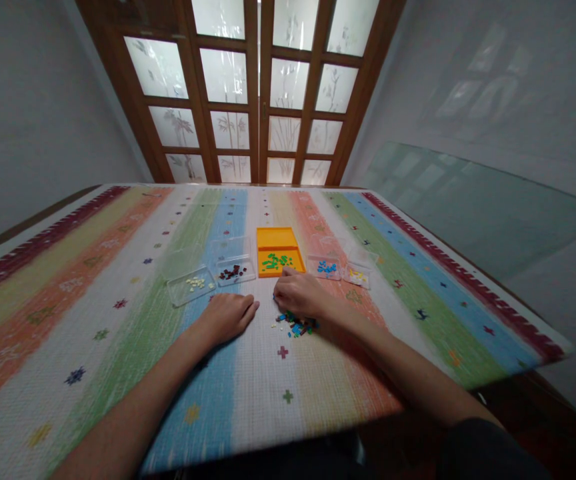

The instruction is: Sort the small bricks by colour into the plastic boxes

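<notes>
My left hand (pixel 229 316) rests palm down on the striped cloth, fingers together and stretched out, holding nothing. My right hand (pixel 300 293) lies over a small heap of mixed coloured pieces (pixel 295 325), fingers curled down toward the cloth; what they pinch, if anything, is hidden. Just beyond the right hand stands an orange tray (pixel 278 241) with green pieces (pixel 276 262). Left of it sit a clear box with dark red pieces (pixel 233 272) and a clear box with pale yellow pieces (pixel 195 283). To the right are a clear box with blue pieces (pixel 326 267) and one with yellow and red pieces (pixel 358 275).
The striped, rainbow-coloured cloth (pixel 118 280) covers the whole table. The table's near edge runs under my forearms, its right edge slopes down by a grey wall. A wooden door with frosted panes (pixel 258 93) stands behind the table.
</notes>
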`<state>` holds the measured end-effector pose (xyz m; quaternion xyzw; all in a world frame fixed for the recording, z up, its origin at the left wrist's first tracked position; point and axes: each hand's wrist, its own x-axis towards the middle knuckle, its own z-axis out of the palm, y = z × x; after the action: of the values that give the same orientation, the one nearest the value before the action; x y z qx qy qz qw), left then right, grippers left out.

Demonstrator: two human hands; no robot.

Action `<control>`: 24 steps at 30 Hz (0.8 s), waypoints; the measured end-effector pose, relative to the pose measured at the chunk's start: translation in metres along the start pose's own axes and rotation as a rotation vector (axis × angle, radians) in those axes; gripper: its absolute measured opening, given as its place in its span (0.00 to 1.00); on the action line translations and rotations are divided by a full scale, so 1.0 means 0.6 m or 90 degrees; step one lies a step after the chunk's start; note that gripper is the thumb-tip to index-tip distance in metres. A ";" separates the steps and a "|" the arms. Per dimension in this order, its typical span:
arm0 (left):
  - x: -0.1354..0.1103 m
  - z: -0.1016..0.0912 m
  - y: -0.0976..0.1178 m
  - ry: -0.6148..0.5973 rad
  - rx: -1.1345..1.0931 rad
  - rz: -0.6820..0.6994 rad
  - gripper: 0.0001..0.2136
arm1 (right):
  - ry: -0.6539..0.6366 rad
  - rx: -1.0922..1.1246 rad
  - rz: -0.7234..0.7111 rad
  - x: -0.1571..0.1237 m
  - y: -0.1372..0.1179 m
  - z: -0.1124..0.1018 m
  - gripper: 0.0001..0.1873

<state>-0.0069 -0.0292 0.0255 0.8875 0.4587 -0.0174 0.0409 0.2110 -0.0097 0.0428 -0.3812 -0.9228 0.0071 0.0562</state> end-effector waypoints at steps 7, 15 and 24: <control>0.000 -0.002 0.002 -0.012 0.016 -0.006 0.20 | 0.026 0.027 -0.012 0.000 -0.004 0.004 0.05; 0.000 -0.004 0.003 -0.017 0.027 -0.012 0.20 | 0.043 0.072 -0.024 0.002 0.002 0.016 0.06; 0.001 -0.002 0.002 -0.013 0.012 -0.007 0.20 | 0.045 0.089 0.023 -0.004 0.004 0.009 0.06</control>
<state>-0.0055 -0.0296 0.0265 0.8852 0.4628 -0.0312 0.0369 0.2140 -0.0094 0.0368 -0.3932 -0.9103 0.0587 0.1151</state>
